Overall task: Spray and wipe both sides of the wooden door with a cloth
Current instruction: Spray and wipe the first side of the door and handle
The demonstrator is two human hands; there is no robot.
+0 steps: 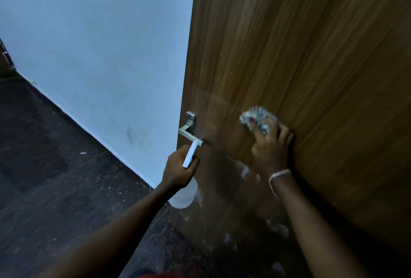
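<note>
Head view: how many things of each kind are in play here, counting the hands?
hands: 2, left hand and right hand
spray bottle: 1
cloth: 1
wooden door: 1
door handle: 1
bracelet: 1
Total: 7

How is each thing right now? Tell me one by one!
wooden door: standing open, with wet smears and white foamy spots on its lower part.
door handle: level, no hand on it.
spray bottle: gripped by the left hand, close to the door handle.
cloth: crumpled, held against the wooden door.
right hand: holds the cloth on the wooden door.
</note>
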